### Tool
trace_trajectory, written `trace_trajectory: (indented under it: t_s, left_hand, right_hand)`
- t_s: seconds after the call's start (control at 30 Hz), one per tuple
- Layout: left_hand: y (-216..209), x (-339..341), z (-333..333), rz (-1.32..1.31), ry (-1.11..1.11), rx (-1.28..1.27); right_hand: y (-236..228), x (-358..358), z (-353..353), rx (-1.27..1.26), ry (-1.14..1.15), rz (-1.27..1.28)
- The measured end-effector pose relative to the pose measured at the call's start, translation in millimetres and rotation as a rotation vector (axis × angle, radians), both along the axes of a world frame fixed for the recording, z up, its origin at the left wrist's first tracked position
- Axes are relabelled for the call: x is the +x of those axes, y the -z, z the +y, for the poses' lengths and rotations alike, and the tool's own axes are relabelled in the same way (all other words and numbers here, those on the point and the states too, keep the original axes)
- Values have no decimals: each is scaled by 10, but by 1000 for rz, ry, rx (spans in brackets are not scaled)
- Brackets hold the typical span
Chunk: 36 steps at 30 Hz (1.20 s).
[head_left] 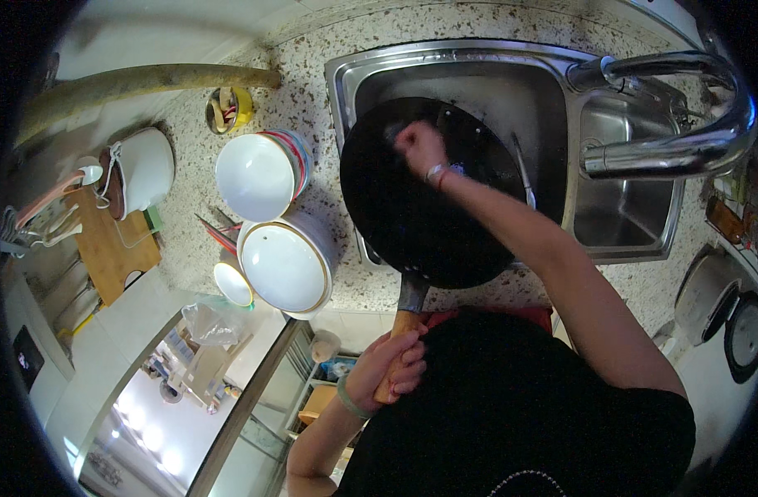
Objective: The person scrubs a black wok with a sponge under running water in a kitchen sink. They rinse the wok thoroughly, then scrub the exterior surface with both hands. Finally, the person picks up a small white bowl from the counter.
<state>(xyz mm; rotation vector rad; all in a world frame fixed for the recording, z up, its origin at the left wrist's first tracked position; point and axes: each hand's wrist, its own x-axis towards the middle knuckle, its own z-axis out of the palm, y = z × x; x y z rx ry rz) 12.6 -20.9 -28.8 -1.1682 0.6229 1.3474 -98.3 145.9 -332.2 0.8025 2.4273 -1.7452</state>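
A large black wok [412, 224] rests tilted over the left basin of a steel sink [445, 62]. My left hand [395, 360] is gripped around the wok's wooden handle [405, 325] near the counter's front edge. My right hand [420, 149] is inside the wok at its far side, fingers curled on what looks like a small dark scrubbing pad that is hard to make out. A bracelet sits on each wrist. A thin metal utensil [524, 170] lies in the basin to the right of the wok.
A curved steel faucet [677, 108] arches over the right basin [627, 199]. On the speckled counter to the left stand stacked white bowls [259, 174], a gold-rimmed white lidded pot [286, 265], a small bowl [232, 283], a wooden board [109, 248] and a white pot [142, 166].
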Motion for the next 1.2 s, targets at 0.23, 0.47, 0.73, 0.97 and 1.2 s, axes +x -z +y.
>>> trace_trajectory:
  t_s: [0.23, 0.47, 0.73, 0.97, 1.2]
  left_hand:
    - [26, 32, -84, -25, -48, 8]
    - [6, -21, -51, -29, -44, 54]
    - [44, 34, -92, -41, -63, 27]
    - [-30, -31, 50, 31, 14, 32]
    - [59, 25, 0, -25, -65, 41]
  right_hand:
    - [-867, 443, -526, -465, -76, 244]
    - [176, -467, 159, 57, 438, 114]
    - [-1108, 707, -413, -639, -227, 290]
    - [505, 651, 661, 541, -445, 67]
    - [-212, 944, -95, -140, -327, 151]
